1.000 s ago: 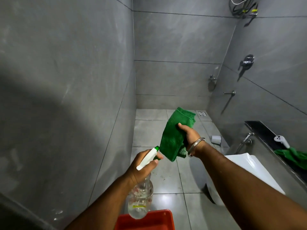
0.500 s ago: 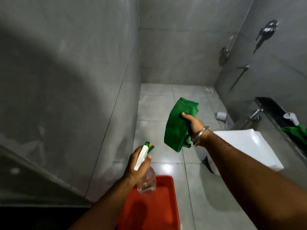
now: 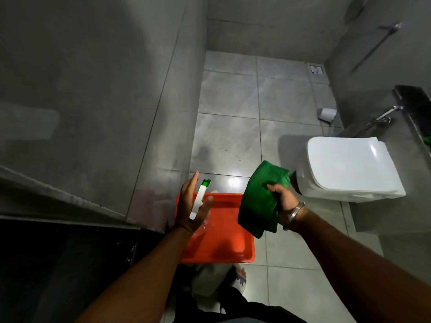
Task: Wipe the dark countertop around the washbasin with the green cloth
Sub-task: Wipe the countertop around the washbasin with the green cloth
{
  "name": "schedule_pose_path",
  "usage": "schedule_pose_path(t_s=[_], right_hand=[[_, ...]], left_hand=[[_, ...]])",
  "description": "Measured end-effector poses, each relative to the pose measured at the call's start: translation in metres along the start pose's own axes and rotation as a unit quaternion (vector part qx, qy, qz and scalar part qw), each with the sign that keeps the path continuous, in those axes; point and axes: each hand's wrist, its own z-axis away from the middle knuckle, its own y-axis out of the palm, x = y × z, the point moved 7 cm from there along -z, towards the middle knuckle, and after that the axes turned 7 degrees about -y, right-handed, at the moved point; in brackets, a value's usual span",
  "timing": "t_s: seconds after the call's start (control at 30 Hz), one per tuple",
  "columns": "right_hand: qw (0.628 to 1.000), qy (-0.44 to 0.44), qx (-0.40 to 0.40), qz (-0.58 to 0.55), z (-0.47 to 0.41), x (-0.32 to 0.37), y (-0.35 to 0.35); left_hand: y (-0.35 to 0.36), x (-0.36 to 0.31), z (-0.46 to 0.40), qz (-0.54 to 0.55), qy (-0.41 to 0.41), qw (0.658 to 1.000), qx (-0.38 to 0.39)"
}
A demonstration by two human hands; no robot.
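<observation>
Grey-tiled bathroom walls and a pale tiled floor [image 3: 228, 141] frame a person's two bare arms reaching forward and down. A folded green microfibre cloth [image 3: 258, 201] hangs bunched in the right hand [image 3: 283, 200], fingers clamped over its upper edge, above the floor just right of a rectangular orange plastic tray [image 3: 224, 248]. A metal bangle [image 3: 295, 212] circles that wrist. Over the tray, the left hand [image 3: 194, 206] has its fingers spread loosely around a clear spray bottle with a white trigger head and green nozzle [image 3: 199, 200]; whether the grip is firm cannot be told. To the right, a white wall-hung toilet with a closed lid [image 3: 347, 166] stands beneath a dark ledge [image 3: 412, 106] at the frame's edge, a chrome hand sprayer [image 3: 384, 116] mounted beside it.
</observation>
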Motion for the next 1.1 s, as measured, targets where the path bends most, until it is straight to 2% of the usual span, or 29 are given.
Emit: schedule_pose_path(t_s=[0.27,0.37,0.47,0.5,0.57,0.67,0.73,0.77,0.9,1.03,1.1], right_hand=[[0.989,0.078,0.09,0.089,0.019,-0.023,0.007],[0.972,0.129,0.139,0.136,0.029,-0.038,0.007],[0.946,0.173,0.206,0.178,0.04,-0.062,0.013],[0.935,0.19,0.226,0.197,0.044,-0.073,0.016],[0.906,0.217,0.269,0.245,0.056,-0.095,0.027],[0.851,0.253,0.352,0.297,0.087,-0.136,0.064],[0.813,0.269,0.413,0.309,0.112,-0.159,0.101],[0.795,0.278,0.436,0.317,0.126,-0.168,0.122],[0.755,0.309,0.469,0.339,0.152,-0.188,0.201],[0.7,0.293,0.523,0.388,0.16,-0.21,0.265],[0.72,0.226,0.511,0.412,0.154,-0.224,0.305]], left_hand=[[-0.015,0.018,0.026,-0.034,-0.1,0.993,0.046],[-0.017,0.03,0.041,-0.04,-0.174,0.981,0.07],[-0.024,0.052,0.07,-0.078,-0.258,0.962,0.045],[-0.026,0.059,0.082,-0.058,-0.3,0.952,0.033],[-0.024,0.07,0.111,0.061,-0.383,0.921,0.039],[-0.032,0.077,0.157,0.214,-0.468,0.855,0.071],[-0.045,0.078,0.176,0.273,-0.489,0.82,0.119],[-0.057,0.077,0.183,0.288,-0.48,0.817,0.138],[-0.142,0.075,0.193,0.217,-0.404,0.88,0.126],[-0.254,0.08,0.191,0.198,-0.362,0.911,0.025],[-0.318,0.085,0.186,0.202,-0.335,0.92,-0.032]])
